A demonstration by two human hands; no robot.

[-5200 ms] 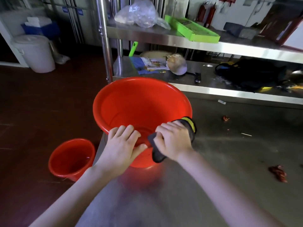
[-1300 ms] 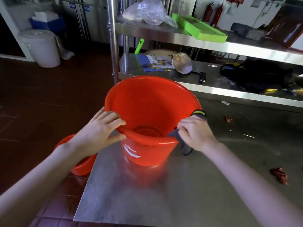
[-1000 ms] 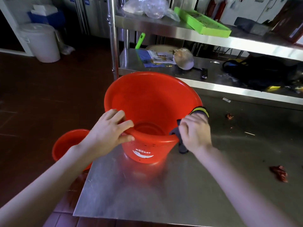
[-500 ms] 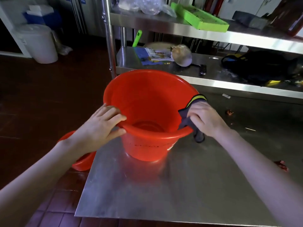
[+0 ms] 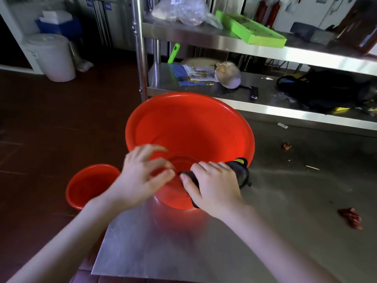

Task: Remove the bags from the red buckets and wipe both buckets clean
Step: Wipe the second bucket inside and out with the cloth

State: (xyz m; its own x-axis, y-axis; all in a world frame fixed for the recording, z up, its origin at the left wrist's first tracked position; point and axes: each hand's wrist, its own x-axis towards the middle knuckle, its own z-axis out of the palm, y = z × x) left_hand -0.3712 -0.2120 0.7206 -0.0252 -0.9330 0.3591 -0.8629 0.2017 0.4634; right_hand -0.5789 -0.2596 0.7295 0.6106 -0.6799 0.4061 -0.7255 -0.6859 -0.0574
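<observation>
Far left there's a white bin (image 5: 52,58) with its lid on, standing on the floor (image 5: 51,129), and a blue box (image 5: 59,27) behind it. Next over, the small red bucket (image 5: 91,184) sits on the floor just off the tabletop's (image 5: 285,201) left edge; its inside is in shadow, so I can't tell if anything's in it. The left hand (image 5: 142,176) is over the near rim of the big red bucket (image 5: 189,127), fingers spread and loose, gripping nothing. It's blurry, so I can't say whether it actually touches the rim. The big bucket stands on the tabletop near its left edge, and all you see inside is bare red wall and bottom. There are a few dark specks on its outer wall near the front. The right hand (image 5: 214,188) is curled around a dark cloth (image 5: 238,172) with a yellow edge, pressing it against the bucket's near-right rim and outer wall. Further right, a couple of red scraps (image 5: 350,217) lie on the tabletop. Behind it all is a metal shelf (image 5: 306,56) holding a clear plastic bag (image 5: 181,9) and a green tray (image 5: 251,31), with a black bag (image 5: 326,90) one level down.
</observation>
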